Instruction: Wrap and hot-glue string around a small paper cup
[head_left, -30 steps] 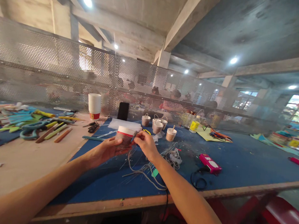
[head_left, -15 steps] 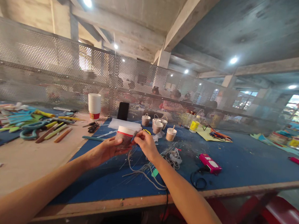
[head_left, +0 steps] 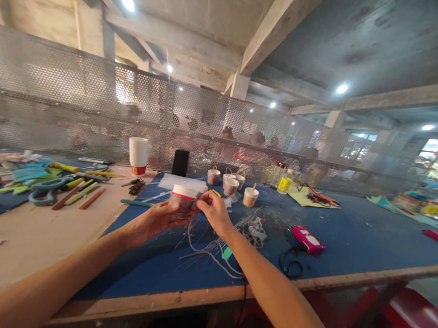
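A white paper cup (head_left: 185, 192) with a red band is held above the blue table by my left hand (head_left: 162, 215), whose fingers wrap its lower part. Grey-brown cord covers the cup's wall below the band. My right hand (head_left: 212, 210) is closed in a pinch at the cup's right side, on what looks like a bit of grey cord; its fingertips partly hide it. A loose length of the cord (head_left: 212, 251) loops below the cup across the table. Thin pale strands and a tangled cord bundle (head_left: 256, 231) lie right of my right hand.
Small cord-wrapped cups (head_left: 231, 186), some with handles, stand behind my hands, near a phone (head_left: 180, 163). A cup stack (head_left: 138, 155), scissors (head_left: 50, 189) and craft sticks are left. Rightward lie a pink device (head_left: 307, 240) and a yellow bottle (head_left: 285, 182). A perforated screen (head_left: 207, 117) borders the table.
Almost nothing differs. Both hands keep their hold at the cup, and the cord on the table lies as before.
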The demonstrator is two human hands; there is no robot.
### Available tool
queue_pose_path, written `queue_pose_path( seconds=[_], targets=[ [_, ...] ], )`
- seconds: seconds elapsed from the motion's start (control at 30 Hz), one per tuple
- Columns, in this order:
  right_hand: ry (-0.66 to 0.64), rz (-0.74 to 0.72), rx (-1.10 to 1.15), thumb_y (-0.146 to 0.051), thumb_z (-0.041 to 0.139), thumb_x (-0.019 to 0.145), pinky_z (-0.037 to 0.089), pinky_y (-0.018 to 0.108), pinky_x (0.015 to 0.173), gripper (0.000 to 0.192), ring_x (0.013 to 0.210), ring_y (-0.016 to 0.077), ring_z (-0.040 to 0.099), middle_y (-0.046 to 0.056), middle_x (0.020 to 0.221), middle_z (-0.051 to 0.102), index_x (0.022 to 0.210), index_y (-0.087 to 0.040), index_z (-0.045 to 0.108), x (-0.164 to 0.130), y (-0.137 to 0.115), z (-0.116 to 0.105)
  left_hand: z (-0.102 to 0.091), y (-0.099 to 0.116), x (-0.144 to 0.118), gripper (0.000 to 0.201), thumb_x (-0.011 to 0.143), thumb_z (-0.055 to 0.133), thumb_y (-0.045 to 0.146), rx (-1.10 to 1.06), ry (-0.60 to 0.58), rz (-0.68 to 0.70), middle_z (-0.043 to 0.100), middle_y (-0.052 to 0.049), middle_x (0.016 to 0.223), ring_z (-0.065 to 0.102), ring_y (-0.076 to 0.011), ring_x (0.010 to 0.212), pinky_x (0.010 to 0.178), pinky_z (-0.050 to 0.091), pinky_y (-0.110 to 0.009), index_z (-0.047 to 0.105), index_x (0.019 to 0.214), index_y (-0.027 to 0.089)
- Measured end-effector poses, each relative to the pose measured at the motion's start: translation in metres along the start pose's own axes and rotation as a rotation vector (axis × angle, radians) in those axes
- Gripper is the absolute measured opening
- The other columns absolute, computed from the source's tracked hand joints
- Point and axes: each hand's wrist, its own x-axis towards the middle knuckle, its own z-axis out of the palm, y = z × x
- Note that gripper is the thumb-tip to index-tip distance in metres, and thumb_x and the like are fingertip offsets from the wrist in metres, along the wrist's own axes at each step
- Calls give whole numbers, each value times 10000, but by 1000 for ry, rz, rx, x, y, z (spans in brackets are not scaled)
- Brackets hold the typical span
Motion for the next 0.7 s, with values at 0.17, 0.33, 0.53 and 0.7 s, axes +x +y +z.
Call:
queue_pose_path(
  seconds=[0.17,0.33,0.53,0.7],
  targets=[
    [0,-14,27,-251,614,764,480,274,680,70,670,163,633,-35,660,651,751,-224,550,1,2,0,1,1,0,394,967,558,310,-4,-2,0,706,-128,1324,660,-300,1206,1061,484,-383,670,1312,156],
    [-6,-3,28,-245,613,773,488,276,704,71,693,164,648,-35,688,651,755,-225,548,1,1,0,0,2,-1,388,973,552,307,-11,-35,-5,703,-128,1328,653,-299,1221,1073,475,-378,673,1313,163],
    [6,-10,21,-251,617,774,490,282,709,80,688,165,634,-32,697,652,748,-229,544,0,-1,0,1,2,-2,388,963,571,321,4,-4,-1,695,-137,1338,646,-309,1228,1087,464,-394,688,1297,164],
    [-10,0,8,-252,608,767,491,282,708,77,694,171,642,-36,683,659,753,-234,534,0,-1,-1,-1,-1,0,399,955,586,336,-11,-20,-1,696,-141,1335,639,-312,1238,1100,454,-389,688,1302,166]
  ],
)
